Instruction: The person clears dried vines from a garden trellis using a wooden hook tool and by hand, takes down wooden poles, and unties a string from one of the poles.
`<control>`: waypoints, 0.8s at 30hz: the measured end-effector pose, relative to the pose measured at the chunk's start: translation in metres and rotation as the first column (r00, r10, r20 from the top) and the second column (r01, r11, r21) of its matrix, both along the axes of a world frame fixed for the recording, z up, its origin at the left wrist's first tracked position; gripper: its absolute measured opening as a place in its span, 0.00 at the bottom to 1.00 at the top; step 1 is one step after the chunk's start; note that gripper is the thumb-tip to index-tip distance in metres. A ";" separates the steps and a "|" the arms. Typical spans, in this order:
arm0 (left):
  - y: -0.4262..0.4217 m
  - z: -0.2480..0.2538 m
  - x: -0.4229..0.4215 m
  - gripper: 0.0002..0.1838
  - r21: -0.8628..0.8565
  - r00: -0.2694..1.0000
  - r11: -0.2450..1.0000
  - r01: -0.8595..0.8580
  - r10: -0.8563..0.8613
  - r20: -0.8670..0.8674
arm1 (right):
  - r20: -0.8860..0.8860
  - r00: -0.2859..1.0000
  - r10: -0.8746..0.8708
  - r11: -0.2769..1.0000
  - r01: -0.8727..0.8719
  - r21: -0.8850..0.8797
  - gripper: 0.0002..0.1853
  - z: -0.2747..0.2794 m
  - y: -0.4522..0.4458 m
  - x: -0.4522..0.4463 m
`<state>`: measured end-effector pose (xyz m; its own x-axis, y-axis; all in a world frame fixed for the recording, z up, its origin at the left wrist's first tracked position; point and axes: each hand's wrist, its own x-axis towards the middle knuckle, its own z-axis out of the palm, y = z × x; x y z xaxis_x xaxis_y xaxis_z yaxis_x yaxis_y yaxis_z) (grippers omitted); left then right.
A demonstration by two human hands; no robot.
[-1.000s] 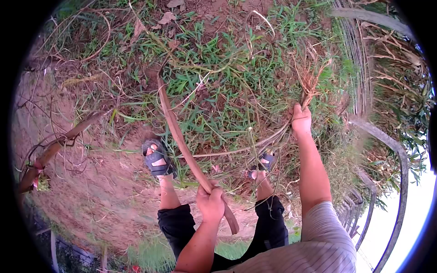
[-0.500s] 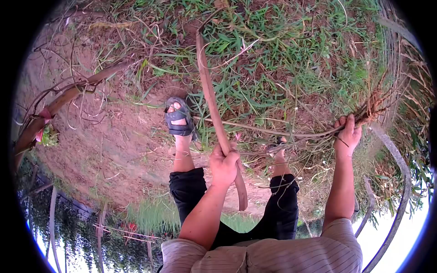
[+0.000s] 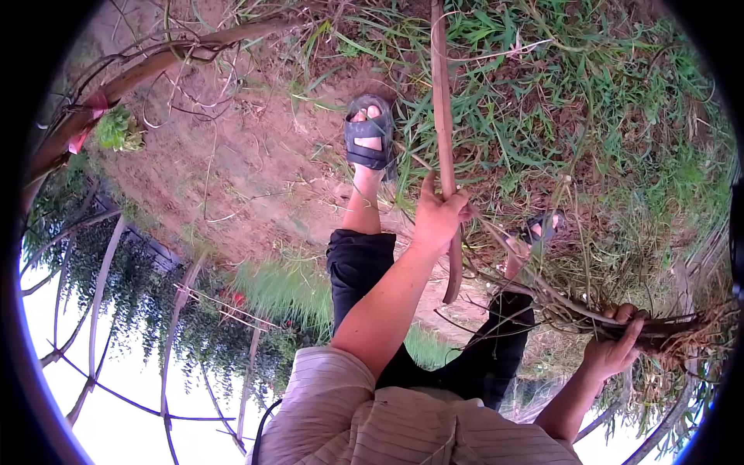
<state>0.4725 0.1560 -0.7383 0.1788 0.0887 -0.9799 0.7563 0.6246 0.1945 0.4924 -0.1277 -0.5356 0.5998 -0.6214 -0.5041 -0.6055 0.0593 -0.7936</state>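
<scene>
My left hand (image 3: 440, 215) is closed round a long, slightly curved wooden handle (image 3: 442, 101). Its lower end sticks out below my fingers, and its far end runs past the top of the view. My right hand (image 3: 611, 353) grips a bundle of dry plant stems (image 3: 570, 306) near its base, with fingers wrapped over the top. Tangled roots (image 3: 694, 337) fan out to the right of that hand. The thin branching stems spread leftward across my right leg, and some reach close to my left hand.
My sandalled left foot (image 3: 369, 132) stands on bare reddish soil (image 3: 256, 178); my right foot (image 3: 540, 227) is partly behind the stems. Green grass (image 3: 527, 101) covers the upper right. A thick branch wound with vines (image 3: 147, 66) crosses the upper left. Poles (image 3: 174, 325) stand lower left.
The view has shifted, with the feet and branch now farther right. My left hand and the handle appear higher and farther right. The stem bundle is lower, its roots pointing right.
</scene>
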 end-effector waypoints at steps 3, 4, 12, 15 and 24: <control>-0.021 -0.004 -0.001 0.42 0.083 0.989 0.986 0.145 -0.144 -0.025 | 0.026 1.000 -0.001 1.000 0.001 -0.019 0.11 0.001 0.007 -0.004; -0.029 -0.010 -0.006 0.43 0.188 0.959 0.941 0.282 -0.276 -0.058 | 0.023 1.000 -0.010 1.000 0.010 0.004 0.11 0.002 0.005 -0.006; -0.070 0.023 -0.005 0.18 0.362 0.781 0.704 0.611 -0.611 -0.128 | -0.032 0.947 -0.320 0.943 0.315 -0.104 0.12 0.008 -0.052 -0.009; -0.111 0.087 0.000 0.10 0.089 0.890 0.889 0.450 -0.454 0.033 | 0.017 0.940 -0.342 0.923 0.339 -0.184 0.12 0.044 -0.132 -0.007; -0.130 0.122 0.007 0.12 -0.288 0.931 0.902 0.320 -0.244 0.271 | 0.108 0.994 -0.019 0.979 -0.004 0.204 0.05 0.026 -0.320 0.044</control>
